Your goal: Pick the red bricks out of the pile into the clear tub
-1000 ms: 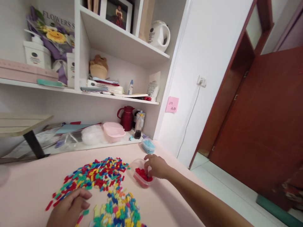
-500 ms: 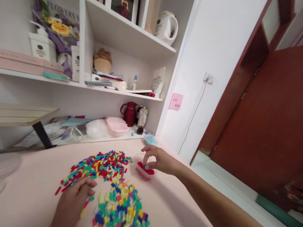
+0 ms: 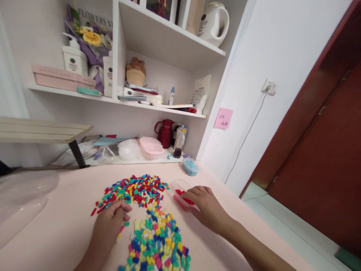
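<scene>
Both hands low, fingers curled.

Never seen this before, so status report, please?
Right hand at the tub of red pieces; left hand beside the mixed pile; nothing visibly blocking.

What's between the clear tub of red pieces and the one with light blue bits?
Between the clear plastic tub of red pieces and the clear plastic tub of light blue bits, the head view shows only bare pale pink tabletop.

From here I note bare pink tabletop left of my left hand; multicoloured bricks obstruct the gap rightward.
</scene>
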Available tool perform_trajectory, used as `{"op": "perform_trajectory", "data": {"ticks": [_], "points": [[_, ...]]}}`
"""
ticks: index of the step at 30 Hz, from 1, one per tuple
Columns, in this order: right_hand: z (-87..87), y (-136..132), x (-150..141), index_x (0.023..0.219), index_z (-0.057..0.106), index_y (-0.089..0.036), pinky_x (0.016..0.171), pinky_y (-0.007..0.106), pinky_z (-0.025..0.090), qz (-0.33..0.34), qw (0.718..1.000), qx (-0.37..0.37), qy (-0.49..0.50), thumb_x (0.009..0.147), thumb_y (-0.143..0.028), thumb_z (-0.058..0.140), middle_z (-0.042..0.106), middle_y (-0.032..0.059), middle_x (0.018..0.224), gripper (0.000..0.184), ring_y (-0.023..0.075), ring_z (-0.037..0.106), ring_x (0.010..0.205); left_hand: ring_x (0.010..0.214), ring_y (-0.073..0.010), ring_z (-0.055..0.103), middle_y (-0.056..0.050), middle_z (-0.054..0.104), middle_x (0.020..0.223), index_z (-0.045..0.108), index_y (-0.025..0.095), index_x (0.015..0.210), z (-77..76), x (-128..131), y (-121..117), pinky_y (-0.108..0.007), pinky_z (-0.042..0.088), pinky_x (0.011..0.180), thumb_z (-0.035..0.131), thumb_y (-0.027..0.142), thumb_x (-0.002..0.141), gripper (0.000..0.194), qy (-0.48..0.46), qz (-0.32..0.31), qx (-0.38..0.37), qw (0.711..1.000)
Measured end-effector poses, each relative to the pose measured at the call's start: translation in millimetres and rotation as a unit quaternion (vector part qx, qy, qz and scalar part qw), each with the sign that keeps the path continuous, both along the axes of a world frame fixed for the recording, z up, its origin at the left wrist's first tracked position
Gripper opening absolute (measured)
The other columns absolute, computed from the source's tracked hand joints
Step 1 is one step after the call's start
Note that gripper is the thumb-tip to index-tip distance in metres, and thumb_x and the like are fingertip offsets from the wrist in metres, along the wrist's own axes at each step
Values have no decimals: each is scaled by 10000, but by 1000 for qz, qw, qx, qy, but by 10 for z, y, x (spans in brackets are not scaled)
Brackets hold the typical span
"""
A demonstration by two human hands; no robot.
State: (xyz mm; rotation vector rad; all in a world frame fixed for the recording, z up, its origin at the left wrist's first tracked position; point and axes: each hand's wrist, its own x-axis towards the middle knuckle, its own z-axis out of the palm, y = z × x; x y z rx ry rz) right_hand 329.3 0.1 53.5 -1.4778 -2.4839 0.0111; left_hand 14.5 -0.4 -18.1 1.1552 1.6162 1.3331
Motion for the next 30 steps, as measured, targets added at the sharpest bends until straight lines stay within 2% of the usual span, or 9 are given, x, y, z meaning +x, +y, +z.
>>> {"op": "perform_trajectory", "data": {"ticks": [6, 10, 13, 16, 20, 22, 24, 26, 30], "points": [[-111, 280, -14, 1007, 686, -270, 964, 377, 280, -46, 998, 47, -17, 841, -20, 473, 706, 37, 1046, 368, 214, 540, 1072, 580, -199, 649, -23, 670, 566, 661, 193, 658, -15, -17, 15, -274, 488, 521, 525, 332, 586, 208, -15, -3, 4, 1000], [-196, 404, -53, 912, 692, -239, 904, 386, 298, -84, 995, 46, -36, 889, -133, 517, 704, 60, 999, 206, 240, 535, 1033, 568, -187, 637, -18, 664, 548, 660, 195, 667, -8, -3, 3, -273, 489, 554, 502, 328, 612, 213, 5, 1, 2, 1000], [-279, 463, -112, 901, 694, -225, 880, 403, 311, -110, 991, 49, -51, 919, -217, 524, 696, 79, 968, 171, 256, 533, 1002, 593, -186, 651, -14, 661, 552, 654, 196, 657, 11, 10, -10, -272, 499, 587, 490, 321, 613, 210, 0, -6, 1, 1000], [-302, 474, -175, 974, 696, -232, 918, 438, 310, -131, 987, 73, -51, 913, -219, 546, 680, 95, 1034, 163, 276, 521, 1042, 598, -192, 653, -10, 655, 553, 646, 198, 643, 26, 22, -18, -275, 496, 577, 495, 318, 594, 200, -10, 0, -1, 1000], [-221, 367, -337, 1230, 617, -277, 1000, 455, 293, -104, 981, 162, 8, 916, -142, 513, 539, 116, 1338, 357, 292, 464, 1200, 607, -196, 650, -7, 647, 548, 653, 202, 662, 19, 28, -14, -283, 488, 588, 495, 335, 604, 214, 1, 11, 2, 1000], [-195, 307, -464, 1262, 605, -278, 927, 385, 376, -43, 988, 137, 59, 950, -179, 475, 596, 111, 1226, 352, 251, 543, 1087, 614, -198, 649, -10, 648, 552, 655, 201, 671, 6, 23, -6, -285, 487, 596, 500, 339, 605, 218, 4, 11, 1, 1000], [-222, 283, -589, 1207, 648, -279, 822, 289, 432, 16, 991, 61, 116, 957, -171, 454, 645, 71, 1069, 334, 188, 601, 942, 616, -203, 649, -15, 650, 554, 654, 199, 668, -6, 15, 2, -286, 484, 587, 509, 346, 600, 217, 1, 13, -3, 1000], [-306, 300, -676, 1143, 692, -272, 761, 246, 445, 16, 988, 13, 153, 936, -143, 466, 648, 52, 985, 332, 162, 617, 874, 615, -208, 649, -19, 653, 557, 651, 200, 669, -9, 8, 5, -287, 480, 577, 518, 357, 600, 218, -1, 14, -7, 1000], [-532, 374, -701, 1094, 732, -312, 731, 237, 445, -8, 986, -26, 165, 909, -161, 512, 617, 41, 908, 325, 158, 615, 826, 599, -209, 639, -22, 652, 554, 641, 202, 674, 4, 13, -8, -280, 464, 555, 511, 367, 609, 220, 7, 14, -9, 1000]]}}
